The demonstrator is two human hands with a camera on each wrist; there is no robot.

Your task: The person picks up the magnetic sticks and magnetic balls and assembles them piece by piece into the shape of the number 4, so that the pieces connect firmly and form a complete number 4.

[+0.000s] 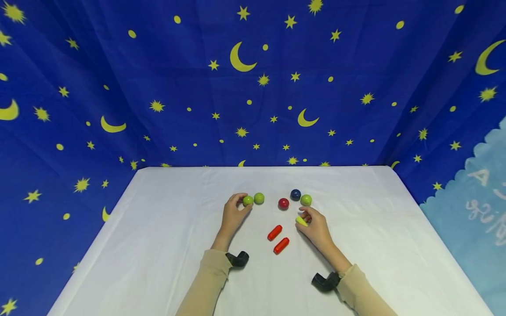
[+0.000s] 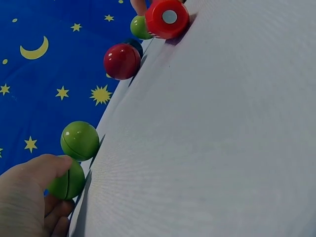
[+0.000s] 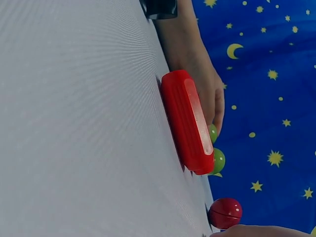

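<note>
On the white table, my left hand (image 1: 233, 215) holds a green ball (image 1: 248, 200) between thumb and fingers; the left wrist view shows the thumb lying over this ball (image 2: 69, 182). A second green ball (image 1: 258, 198) sits right beside it. My right hand (image 1: 318, 227) pinches a small yellow stick-shaped piece (image 1: 301, 220), partly hidden by the fingers. Just beyond that hand lie a third green ball (image 1: 306, 200), a dark blue ball (image 1: 295, 195) and a red ball (image 1: 283, 203). Only a sliver of the right hand (image 3: 269, 231) enters the right wrist view.
Two red faceted sticks, one farther off (image 1: 274, 233) and one nearer (image 1: 281, 245), lie side by side between the forearms. Blue cloth (image 1: 276, 96) with yellow moons and stars surrounds the table (image 1: 178, 228). Each wrist carries a black camera mount (image 1: 238, 259).
</note>
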